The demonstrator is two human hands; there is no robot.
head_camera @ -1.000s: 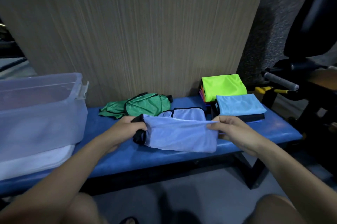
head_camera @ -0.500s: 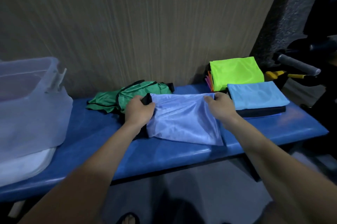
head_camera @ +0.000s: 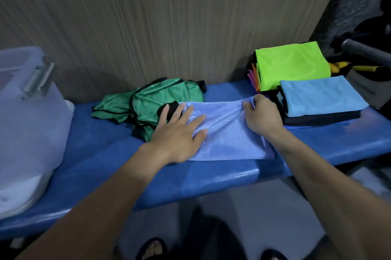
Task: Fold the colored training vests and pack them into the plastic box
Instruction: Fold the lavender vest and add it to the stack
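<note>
A pale blue-violet vest (head_camera: 226, 133) lies folded flat on the blue bench (head_camera: 105, 154). My left hand (head_camera: 179, 133) presses its left part with spread, straight fingers. My right hand (head_camera: 261, 115) pinches the vest's far right corner with curled fingers. Behind the left hand a crumpled green vest (head_camera: 152, 99) lies against the wall. At the right stand two folded stacks, one topped by a lime-green vest (head_camera: 292, 65), the other by a light blue vest (head_camera: 321, 94). The translucent plastic box (head_camera: 27, 111) stands at the bench's left end.
A wood-grain wall panel (head_camera: 169, 16) backs the bench. Dark equipment with a grey bar (head_camera: 368, 50) and yellow-handled tools (head_camera: 359, 67) sits beyond the right end. My feet in sandals (head_camera: 152, 249) show on the floor below the bench's front edge.
The vest went from held up off the bench to laid flat on it. My left hand let go of its edge and now lies flat on the cloth; the right still pinches the corner.
</note>
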